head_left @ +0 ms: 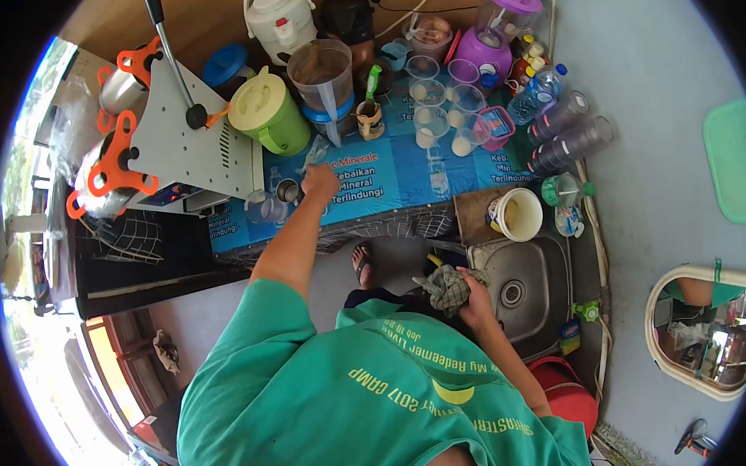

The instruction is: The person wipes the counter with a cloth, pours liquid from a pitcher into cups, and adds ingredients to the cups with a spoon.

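Note:
My left hand [321, 182] reaches over the blue printed table cover [371, 180], its fingers curled closed. A crumpled piece of clear plastic [316, 152] lies at its fingertips; I cannot tell whether the fingers grip it. Close beside that hand are a small metal cup [287, 191] and some clear plastic cups [265, 208]. Down by my waist, my right hand [476, 305] is wrapped round a bunched grey-green checked cloth [447, 289], near the left edge of the steel sink [535, 285].
A cup sealing machine [193, 132] stands at the left. Behind are a green pitcher [270, 113], a large clear container [320, 75] and a purple blender [478, 57]. Several clear cups [430, 116] hold pale contents. A white bucket [516, 214] sits by the sink.

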{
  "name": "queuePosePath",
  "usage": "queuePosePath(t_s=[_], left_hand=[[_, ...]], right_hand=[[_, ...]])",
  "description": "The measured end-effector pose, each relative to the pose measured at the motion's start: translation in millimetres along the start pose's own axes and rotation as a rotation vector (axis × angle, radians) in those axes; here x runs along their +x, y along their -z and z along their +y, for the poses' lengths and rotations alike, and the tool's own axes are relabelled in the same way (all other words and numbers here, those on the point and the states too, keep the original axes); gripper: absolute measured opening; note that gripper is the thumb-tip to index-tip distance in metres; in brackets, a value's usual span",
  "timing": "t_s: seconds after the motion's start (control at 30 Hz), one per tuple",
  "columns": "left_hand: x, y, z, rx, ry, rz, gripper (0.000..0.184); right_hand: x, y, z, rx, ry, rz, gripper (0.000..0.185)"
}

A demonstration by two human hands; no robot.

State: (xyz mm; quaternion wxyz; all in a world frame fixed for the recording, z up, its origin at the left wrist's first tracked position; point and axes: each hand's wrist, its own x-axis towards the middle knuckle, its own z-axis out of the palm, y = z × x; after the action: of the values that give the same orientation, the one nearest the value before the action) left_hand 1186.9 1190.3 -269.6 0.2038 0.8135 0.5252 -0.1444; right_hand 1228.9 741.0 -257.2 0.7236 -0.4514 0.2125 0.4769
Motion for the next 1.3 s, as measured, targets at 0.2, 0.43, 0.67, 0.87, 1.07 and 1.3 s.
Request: queuePosePath(t_s=[0.2, 0.43, 0.67, 0.87, 1.07, 1.3], left_hand=[[54.5, 0.0, -13.5, 0.152, 0.017, 0.039, 0.035], [17.6, 8.4, -9.0, 0.17, -0.111, 0.021, 0.027], [-136.2, 4.7, -49.4, 0.063, -0.297, 0.248, 0.02], [-334.8, -54.3, -162.5, -0.167, -0.136, 0.319, 0.013], [-534.1, -196.1, -299.2, -0.379, 0.537, 0.297, 0.027], [-710.7, -299.3, -393.1, -0.462, 1.258, 0.142, 0.024]], right_hand=[[-3.7, -27.4, 16.8, 0.054, 0.04, 0.116, 0.023], [1.5, -43.0, 26.9, 0.079, 0.057, 0.062, 0.025], [13.1, -46.7, 26.3, -0.104, -0.029, -0.125, 0.022], [18.1, -40.8, 63.7, -0.384, -0.351, -0.364, 0.022], [21.0, -52.9, 129.9, -0.633, -0.628, -0.451, 0.023], [-42.3, -114.3, 175.2, -0.785, -0.572, -0.548, 0.023]])
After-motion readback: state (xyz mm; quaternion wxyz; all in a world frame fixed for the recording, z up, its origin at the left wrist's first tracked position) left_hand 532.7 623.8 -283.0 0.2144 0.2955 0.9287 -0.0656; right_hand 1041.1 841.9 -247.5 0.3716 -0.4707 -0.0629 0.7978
